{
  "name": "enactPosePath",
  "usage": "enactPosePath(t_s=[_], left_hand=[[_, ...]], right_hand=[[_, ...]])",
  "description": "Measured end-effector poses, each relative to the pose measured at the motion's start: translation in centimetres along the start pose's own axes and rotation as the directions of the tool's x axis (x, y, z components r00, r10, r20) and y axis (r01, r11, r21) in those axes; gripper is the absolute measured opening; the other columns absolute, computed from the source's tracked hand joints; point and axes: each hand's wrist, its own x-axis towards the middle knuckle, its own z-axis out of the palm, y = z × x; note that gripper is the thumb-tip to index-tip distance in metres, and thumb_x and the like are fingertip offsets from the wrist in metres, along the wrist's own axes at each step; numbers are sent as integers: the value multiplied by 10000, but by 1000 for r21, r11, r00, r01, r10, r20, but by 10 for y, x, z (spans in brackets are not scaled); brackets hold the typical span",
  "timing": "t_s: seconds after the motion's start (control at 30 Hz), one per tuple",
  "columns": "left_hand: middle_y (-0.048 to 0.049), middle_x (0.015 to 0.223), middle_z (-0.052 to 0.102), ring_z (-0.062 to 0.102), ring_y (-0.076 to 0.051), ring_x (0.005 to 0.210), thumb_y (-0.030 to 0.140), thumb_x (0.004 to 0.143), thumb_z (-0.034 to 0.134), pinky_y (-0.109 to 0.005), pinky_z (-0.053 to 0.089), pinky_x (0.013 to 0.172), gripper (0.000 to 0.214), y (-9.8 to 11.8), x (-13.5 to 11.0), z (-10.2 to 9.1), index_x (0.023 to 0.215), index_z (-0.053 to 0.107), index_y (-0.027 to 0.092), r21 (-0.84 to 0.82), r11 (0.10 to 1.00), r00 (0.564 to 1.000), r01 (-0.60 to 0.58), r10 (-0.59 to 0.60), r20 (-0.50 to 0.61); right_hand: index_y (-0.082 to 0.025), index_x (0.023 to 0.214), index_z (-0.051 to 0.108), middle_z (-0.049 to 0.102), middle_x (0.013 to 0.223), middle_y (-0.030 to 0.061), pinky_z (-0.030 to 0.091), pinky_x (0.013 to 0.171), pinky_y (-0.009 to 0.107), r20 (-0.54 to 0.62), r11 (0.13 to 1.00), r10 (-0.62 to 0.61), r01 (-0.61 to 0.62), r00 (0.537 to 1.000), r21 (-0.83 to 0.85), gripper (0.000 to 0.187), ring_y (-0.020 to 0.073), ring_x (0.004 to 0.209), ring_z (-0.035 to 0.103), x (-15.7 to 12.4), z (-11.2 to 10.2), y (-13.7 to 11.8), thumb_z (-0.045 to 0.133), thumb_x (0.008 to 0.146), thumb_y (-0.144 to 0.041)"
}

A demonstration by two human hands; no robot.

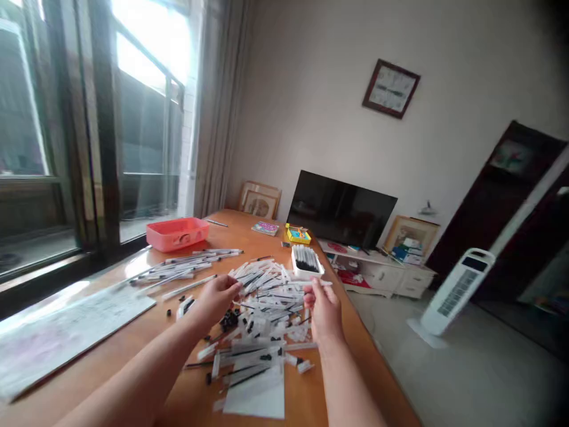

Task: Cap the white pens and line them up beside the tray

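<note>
My left hand [219, 298] hovers over a heap of white pen barrels and black pen parts [267, 302] on the wooden table [133, 332], its fingers curled together at the tips; what they pinch is too small to make out. To its right, my right hand [323, 308] is closed on a thin white pen barrel [311, 284] that points left toward the other hand. A row of assembled pens [191, 267] lies to the left of the heap. Behind the heap stands a white tray of black-tipped pens [306, 261].
A pink plastic bin [176, 233] sits near the window. A large printed sheet [66, 326] lies at the left, a white paper [258, 397] at the near edge. Small boxes [297, 234] are at the table's far end. The table edge runs along the right, with a fan heater [457, 290] on the floor beyond.
</note>
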Motion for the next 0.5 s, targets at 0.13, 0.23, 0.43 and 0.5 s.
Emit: enactPosePath(t_s=[0.13,0.23,0.43,0.5], left_hand=[[18,598,597,499,-131,510,529,746,599,-243,365,504,384,-9,5,-1,837,631,158,60,997,998,-50,52,-35],[-2,614,632,535,-147,533,491,733,615,-252,387,520,365,-13,8,-3,859,673,154,105,993,995,-61,69,-71],[-53,726,722,636,-190,630,439,748,597,-276,457,597,475,-21,13,-4,1090,712,130,182,983,989,-30,56,-138],[-60,756,737,656,-199,662,422,765,579,-284,473,626,487,-21,14,-6,1135,708,133,228,973,987,-35,70,-146]], right_hand=[[-161,1045,704,678,794,24,408,489,190,42,999,-8,6,999,50,429,87,581,530,-1,1,-3,737,805,-515],[-178,1115,699,672,811,18,408,496,185,17,993,-26,24,1000,115,444,74,573,521,1,-2,-8,732,812,-501],[-183,1173,682,695,903,44,446,535,210,-79,995,-86,89,993,33,483,95,611,562,7,-10,-5,692,827,-520],[-181,1210,666,700,948,59,462,547,226,-45,994,-99,97,994,-59,503,115,640,582,7,-9,1,654,849,-531]])
